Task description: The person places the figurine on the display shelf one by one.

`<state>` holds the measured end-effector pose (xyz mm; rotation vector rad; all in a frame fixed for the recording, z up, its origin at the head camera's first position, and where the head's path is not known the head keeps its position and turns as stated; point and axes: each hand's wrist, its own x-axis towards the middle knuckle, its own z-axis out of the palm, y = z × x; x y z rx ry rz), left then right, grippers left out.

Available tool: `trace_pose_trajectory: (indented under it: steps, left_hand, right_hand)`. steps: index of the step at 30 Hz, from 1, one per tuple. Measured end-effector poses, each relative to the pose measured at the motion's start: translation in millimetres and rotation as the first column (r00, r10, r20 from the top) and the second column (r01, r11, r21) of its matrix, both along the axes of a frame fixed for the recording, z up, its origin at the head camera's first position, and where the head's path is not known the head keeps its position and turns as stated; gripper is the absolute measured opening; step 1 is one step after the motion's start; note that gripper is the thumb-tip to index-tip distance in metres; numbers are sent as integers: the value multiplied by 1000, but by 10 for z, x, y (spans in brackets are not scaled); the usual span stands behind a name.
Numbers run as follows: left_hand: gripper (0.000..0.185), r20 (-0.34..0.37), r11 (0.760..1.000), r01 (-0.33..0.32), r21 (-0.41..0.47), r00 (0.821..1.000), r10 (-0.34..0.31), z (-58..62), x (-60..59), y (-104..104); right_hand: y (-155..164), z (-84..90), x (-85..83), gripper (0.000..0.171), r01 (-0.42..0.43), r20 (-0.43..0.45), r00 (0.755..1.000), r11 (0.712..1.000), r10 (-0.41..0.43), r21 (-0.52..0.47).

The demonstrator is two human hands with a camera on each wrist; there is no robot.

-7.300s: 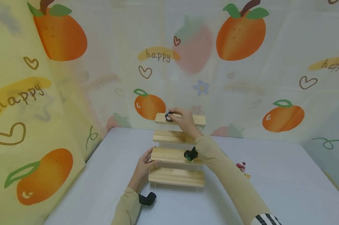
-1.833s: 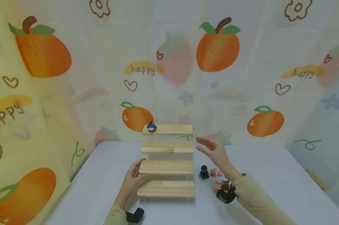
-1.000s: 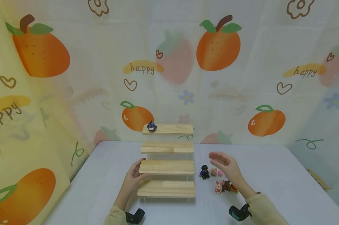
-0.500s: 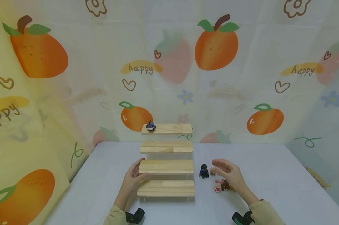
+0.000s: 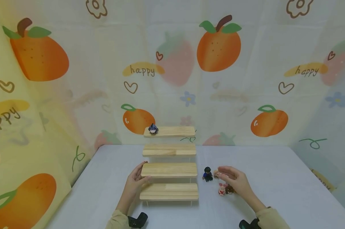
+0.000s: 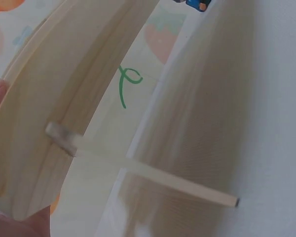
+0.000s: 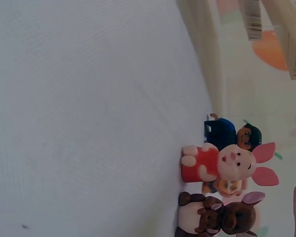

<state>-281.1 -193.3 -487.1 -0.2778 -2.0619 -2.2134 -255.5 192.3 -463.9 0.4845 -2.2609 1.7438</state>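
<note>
Right hand (image 5: pixel 235 182) hovers loosely open over small toy figures (image 5: pixel 222 189) on the table (image 5: pixel 275 190), right of the stepped wooden rack (image 5: pixel 169 168); holds nothing; figures look light, hard, easily tipped, best pinched round the body; left hand (image 5: pixel 133 186) rests with straight fingers on the rack's left edge; one figure (image 5: pixel 153 128) on the top step.

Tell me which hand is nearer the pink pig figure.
Right. The right hand hovers just beside the pink pig figure; the left hand rests on the wooden step shelf, across from it.
</note>
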Motion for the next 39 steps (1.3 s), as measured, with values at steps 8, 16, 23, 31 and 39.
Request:
trace_pose_trajectory:
  steps: [8, 16, 23, 31, 39]
  left_hand:
    - [73, -3, 1000, -6, -5, 1000, 6, -15, -29, 36]
    - [72, 0, 1000, 15, 10, 1000, -15, -38, -47, 73]
    - [73, -2, 999, 2, -32, 1000, -2, -16, -25, 23]
    - [73, -3, 1000, 15, -9, 1000, -15, -24, -30, -14]
    - [74, -8, 1000, 12, 7, 1000, -12, -12, -17, -6]
  right_hand:
    - [19, 15, 94, 28, 12, 13, 1000, 1000, -12, 15]
    - [77, -55, 114, 28, 6, -51, 999, 998, -3, 57]
    - [55, -178, 71, 28, 39, -111, 994, 989, -23, 143]
    - [40, -267, 57, 28, 132, -138, 985, 965, -102, 226]
    - [87, -277, 34, 30, 143, -236, 969, 940, -70, 311]
